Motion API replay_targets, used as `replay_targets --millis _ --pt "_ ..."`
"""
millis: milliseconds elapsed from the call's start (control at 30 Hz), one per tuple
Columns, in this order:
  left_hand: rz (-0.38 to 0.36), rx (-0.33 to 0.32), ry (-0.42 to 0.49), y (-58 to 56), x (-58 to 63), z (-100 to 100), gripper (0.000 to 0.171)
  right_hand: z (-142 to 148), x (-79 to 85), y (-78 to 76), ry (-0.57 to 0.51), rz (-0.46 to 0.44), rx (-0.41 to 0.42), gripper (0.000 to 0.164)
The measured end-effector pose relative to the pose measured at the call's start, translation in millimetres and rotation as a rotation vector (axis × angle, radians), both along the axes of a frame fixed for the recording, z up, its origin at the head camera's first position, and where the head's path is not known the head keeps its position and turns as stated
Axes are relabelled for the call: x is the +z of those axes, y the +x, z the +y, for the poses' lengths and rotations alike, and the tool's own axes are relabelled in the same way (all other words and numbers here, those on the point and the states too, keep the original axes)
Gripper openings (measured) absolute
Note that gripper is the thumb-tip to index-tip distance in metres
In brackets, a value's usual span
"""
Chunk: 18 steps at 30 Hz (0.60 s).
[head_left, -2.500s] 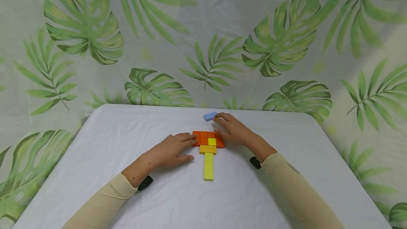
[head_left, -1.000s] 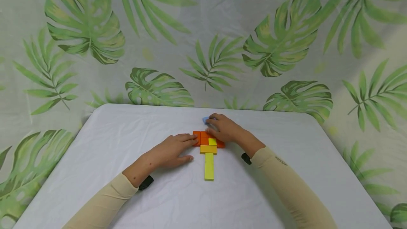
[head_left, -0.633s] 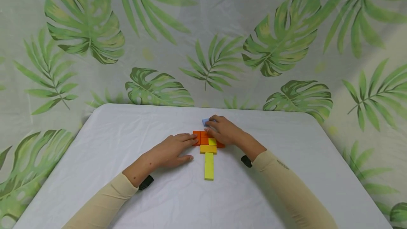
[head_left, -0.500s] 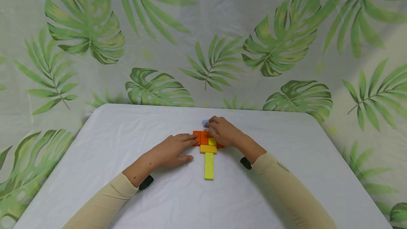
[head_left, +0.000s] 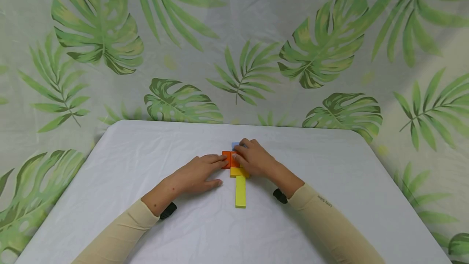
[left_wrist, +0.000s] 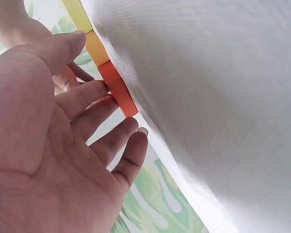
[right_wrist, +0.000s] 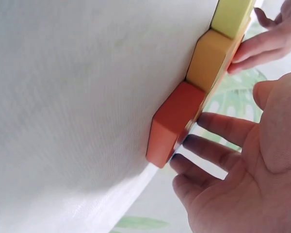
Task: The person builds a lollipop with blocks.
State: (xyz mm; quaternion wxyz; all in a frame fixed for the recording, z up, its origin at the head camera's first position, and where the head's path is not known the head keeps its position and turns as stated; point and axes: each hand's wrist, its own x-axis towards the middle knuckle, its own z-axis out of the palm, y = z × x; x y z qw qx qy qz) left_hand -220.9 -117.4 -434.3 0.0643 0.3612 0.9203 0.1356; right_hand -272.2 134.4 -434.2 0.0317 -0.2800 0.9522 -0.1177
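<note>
Flat toy blocks lie joined on the white cloth. Red-orange blocks (head_left: 226, 165) form the wide top, an amber block (head_left: 237, 172) sits below them, and a long yellow-green block (head_left: 240, 192) makes the stem. My left hand (head_left: 194, 174) rests its extended fingertips on the left edge of the red-orange group, thumb spread away. Reaching over the right side, my right hand (head_left: 256, 161) touches a light blue block (head_left: 235, 145) with its fingers, right at the group's far edge. It hides the right-hand red-orange pieces and most of the blue block.
A white cloth (head_left: 176, 231) covers the table, whose far edge meets a hanging leaf-print curtain (head_left: 253, 19). Both forearms wear beige sleeves (head_left: 331, 219), with a dark wrist camera (head_left: 280, 196) under the right wrist and another dark camera (head_left: 167, 211) under the left.
The right hand has moved left and nearer, bringing the light blue block down from the far side to the red-orange group. The yellow square is now covered. The left hand stays put.
</note>
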Motion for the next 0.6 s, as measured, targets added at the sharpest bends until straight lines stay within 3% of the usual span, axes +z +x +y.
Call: replay_targets --millis 600 --pt "-0.004 -0.006 0.012 0.3 -0.4 0.2 0.068 -4.1 -1.8 9.9 -0.017 -0.011 -0.009 0.051"
